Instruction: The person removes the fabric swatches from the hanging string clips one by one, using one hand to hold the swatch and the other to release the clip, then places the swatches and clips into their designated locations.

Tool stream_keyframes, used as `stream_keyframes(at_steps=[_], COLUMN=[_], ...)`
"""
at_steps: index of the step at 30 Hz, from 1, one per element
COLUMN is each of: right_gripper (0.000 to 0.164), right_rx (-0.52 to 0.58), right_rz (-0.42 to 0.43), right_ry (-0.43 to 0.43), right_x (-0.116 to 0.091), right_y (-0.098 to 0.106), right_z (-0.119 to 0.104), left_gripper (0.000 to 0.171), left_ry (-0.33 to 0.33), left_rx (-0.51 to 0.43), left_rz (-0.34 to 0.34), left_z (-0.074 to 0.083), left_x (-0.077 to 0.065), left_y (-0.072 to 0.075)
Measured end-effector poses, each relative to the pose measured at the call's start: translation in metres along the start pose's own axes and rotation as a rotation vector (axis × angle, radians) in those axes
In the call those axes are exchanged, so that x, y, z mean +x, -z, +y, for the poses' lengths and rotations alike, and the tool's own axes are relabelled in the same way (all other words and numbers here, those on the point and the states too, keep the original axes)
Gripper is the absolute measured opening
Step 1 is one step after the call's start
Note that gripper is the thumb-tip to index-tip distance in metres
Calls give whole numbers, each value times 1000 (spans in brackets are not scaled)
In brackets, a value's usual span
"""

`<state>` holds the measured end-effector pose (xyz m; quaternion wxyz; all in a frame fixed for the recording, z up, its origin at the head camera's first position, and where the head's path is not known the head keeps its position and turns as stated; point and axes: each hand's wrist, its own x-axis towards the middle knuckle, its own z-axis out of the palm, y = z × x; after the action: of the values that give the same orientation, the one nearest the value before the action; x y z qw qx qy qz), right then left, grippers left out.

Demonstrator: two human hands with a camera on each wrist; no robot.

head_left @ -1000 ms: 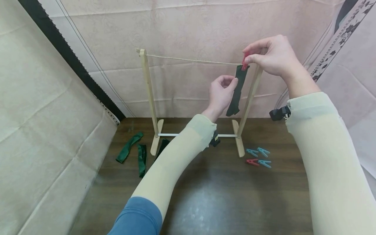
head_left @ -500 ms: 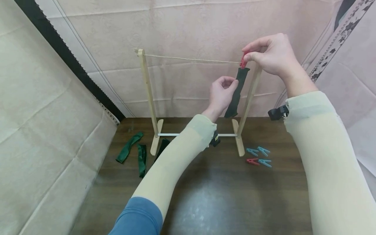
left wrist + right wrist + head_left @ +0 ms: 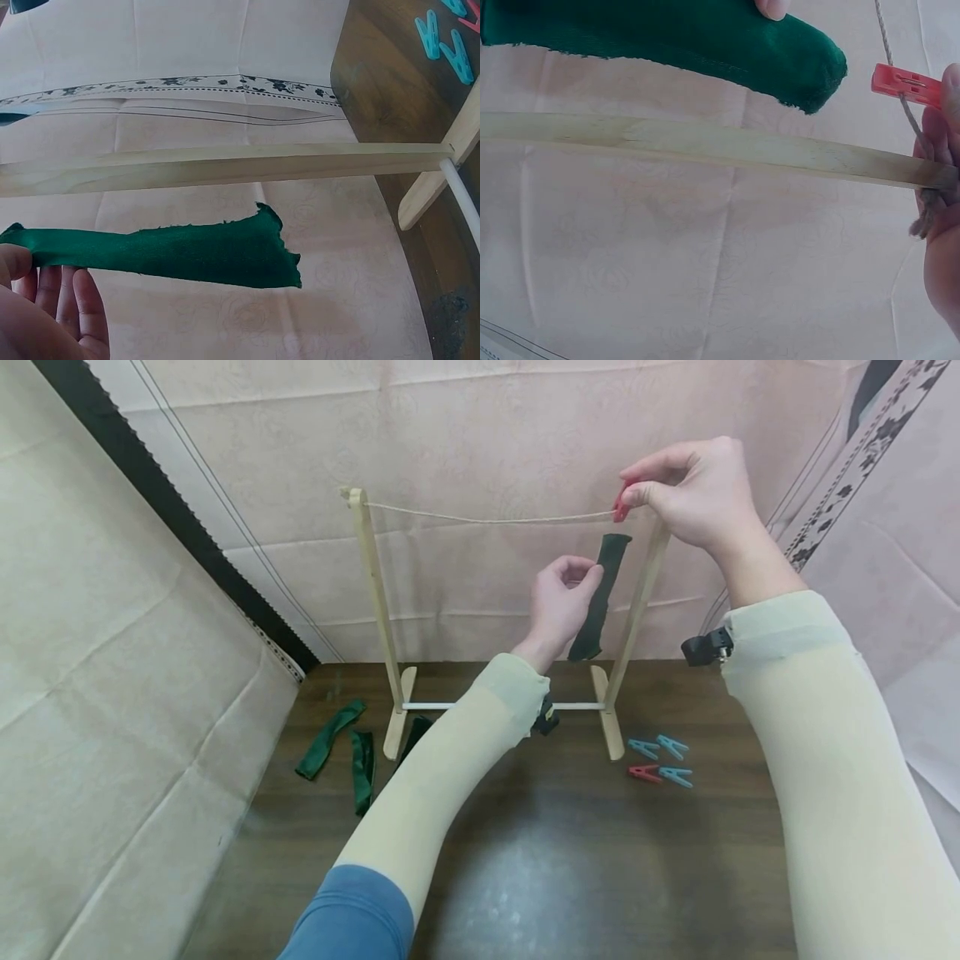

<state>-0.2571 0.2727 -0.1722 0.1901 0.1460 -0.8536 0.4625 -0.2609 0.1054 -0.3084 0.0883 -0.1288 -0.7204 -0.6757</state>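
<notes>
A strip of dark green cloth [image 3: 602,597] hangs from my left hand [image 3: 561,602], whose thumb and fingers pinch its side near the upper end. Its top edge sits a little below the cord [image 3: 487,520], apart from it. Up by the right post, my right hand [image 3: 701,497] pinches a red clothespin [image 3: 621,503]. In the right wrist view the red clothespin [image 3: 907,84] is at the cord, with no cloth in it. The left wrist view shows the green cloth [image 3: 172,251] stretching away from the fingertips.
A wooden frame with a left post [image 3: 377,593] and a right post [image 3: 637,610] carries the cord. Several blue and red clothespins [image 3: 660,762] lie on the table [image 3: 570,860] at right. Green cloth strips [image 3: 330,739] lie at left, one partly behind my left arm.
The cloth's upper end has come down off the cord and out of the red clothespin. My right hand has risen slightly with the clothespin, while the left hand keeps its hold.
</notes>
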Motion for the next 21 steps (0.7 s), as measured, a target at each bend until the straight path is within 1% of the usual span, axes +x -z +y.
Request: stream_keyframes(at_steps=[4,8,10,15,17,21], right_gripper=[14,15,15,14,14,13], right_rx=[17,5,12,83,97,68], right_rz=[22,75,89,60,64,140], right_ry=[10,31,34,67,90,151], right_x=[0,0,1,0,0,1], right_y=[0,0,0,-2,-3,-6], right_z=[-1,-2,-3,-2,-1,-1], left_gripper=[16,16,16,16,16,16], left_ry=[3,-3,-5,-8,-11,-12], left_rx=[4,5,2,-13,-17,-13], left_rz=[-5,-10,-12,-9,-5,-2], left_z=[0,0,0,-1,-1,-1], left_x=[-1,-2,-3,-3,-3,-2], left_y=[1,1,2,4,4,6])
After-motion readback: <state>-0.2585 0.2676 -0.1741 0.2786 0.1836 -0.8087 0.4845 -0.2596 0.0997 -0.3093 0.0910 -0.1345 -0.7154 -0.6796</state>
